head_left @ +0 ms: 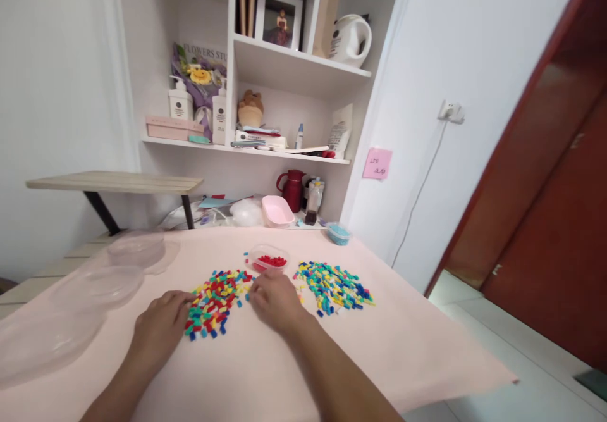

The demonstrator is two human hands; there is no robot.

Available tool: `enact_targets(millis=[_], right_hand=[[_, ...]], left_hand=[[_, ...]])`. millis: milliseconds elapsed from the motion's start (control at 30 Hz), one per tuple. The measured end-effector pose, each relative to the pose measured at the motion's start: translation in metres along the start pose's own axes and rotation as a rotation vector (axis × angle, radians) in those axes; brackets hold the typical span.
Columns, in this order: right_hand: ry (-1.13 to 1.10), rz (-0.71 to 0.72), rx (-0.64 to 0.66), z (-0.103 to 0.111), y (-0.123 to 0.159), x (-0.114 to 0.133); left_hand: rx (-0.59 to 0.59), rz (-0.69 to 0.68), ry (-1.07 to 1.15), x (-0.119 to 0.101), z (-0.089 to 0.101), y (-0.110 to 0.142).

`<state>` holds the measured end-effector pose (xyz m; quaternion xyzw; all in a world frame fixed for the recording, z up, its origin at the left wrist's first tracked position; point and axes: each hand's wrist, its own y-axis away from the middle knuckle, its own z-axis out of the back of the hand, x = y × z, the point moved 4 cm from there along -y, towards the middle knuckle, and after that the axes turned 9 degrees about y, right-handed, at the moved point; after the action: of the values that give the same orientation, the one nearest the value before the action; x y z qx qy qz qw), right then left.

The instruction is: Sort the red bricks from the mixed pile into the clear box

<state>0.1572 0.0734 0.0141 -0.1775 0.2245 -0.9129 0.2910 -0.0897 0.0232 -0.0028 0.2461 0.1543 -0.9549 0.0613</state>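
Small coloured plastic bricks lie in two heaps on a pink-covered table. My left hand (161,324) rests at the left edge of the left heap (219,298), its fingers loosely extended and touching the outer bricks. My right hand (275,298) is between the heaps, just in front of a clear plastic tub (257,250) holding red bricks (272,261). The fingers of that hand are curled together, and whatever is in them is hidden. To its right spreads the other heap (334,288), mostly blue, green, yellow and white.
Several clear lids or tubs (102,283) stand along the table's left side. A tub of light blue bricks (338,233) sits at the back right. Behind are a pink basin (277,212), a red jug (293,189) and a bottle (313,204). A small raised wooden shelf (116,182) stands at left.
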Motion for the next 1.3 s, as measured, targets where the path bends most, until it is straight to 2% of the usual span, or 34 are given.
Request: enact_targets(millis=[100, 200, 300, 433, 500, 567, 667, 767, 867, 933, 1033, 1167, 1300], right_hand=[[0.282, -0.006, 0.069, -0.009, 0.002, 0.005], [0.410, 0.047, 0.110, -0.006, 0.005, -0.004], [0.467, 0.032, 0.151, 0.009, 0.011, -0.030], [0.505, -0.110, 0.160, 0.039, 0.021, -0.074], [0.417, -0.204, 0.100, 0.056, 0.028, -0.092], [0.235, -0.322, -0.051, 0.074, 0.037, -0.105], [-0.132, -0.361, -0.220, 0.092, 0.059, -0.113], [-0.353, -0.401, -0.269, 0.105, 0.092, -0.117], [-0.296, -0.442, -0.263, 0.116, 0.129, -0.120], [-0.229, -0.429, -0.178, 0.117, 0.150, -0.118], [-0.146, -0.307, 0.036, 0.107, 0.172, -0.107], [0.069, -0.223, 0.040, 0.096, 0.184, -0.100], [0.134, -0.192, 0.044, 0.090, 0.184, -0.100]], left_hand=[[-0.028, 0.007, 0.029, 0.010, -0.003, -0.006], [-0.055, -0.001, 0.049, 0.017, -0.006, -0.012], [-0.025, 0.019, 0.051, 0.016, -0.005, -0.013], [0.020, 0.061, 0.030, 0.007, 0.001, -0.009], [0.028, 0.074, 0.028, 0.004, 0.003, -0.007], [0.024, 0.082, 0.042, 0.003, 0.004, -0.007], [0.005, 0.093, 0.088, 0.006, 0.003, -0.008], [-0.023, 0.093, 0.175, 0.011, 0.002, -0.009], [-0.074, 0.072, 0.283, 0.014, 0.003, -0.010], [-0.132, 0.056, 0.344, 0.016, 0.005, -0.010], [-0.197, 0.028, 0.373, 0.014, 0.009, -0.009], [-0.176, -0.026, 0.309, 0.008, 0.016, -0.003], [-0.088, -0.074, 0.229, -0.003, 0.025, 0.012]])
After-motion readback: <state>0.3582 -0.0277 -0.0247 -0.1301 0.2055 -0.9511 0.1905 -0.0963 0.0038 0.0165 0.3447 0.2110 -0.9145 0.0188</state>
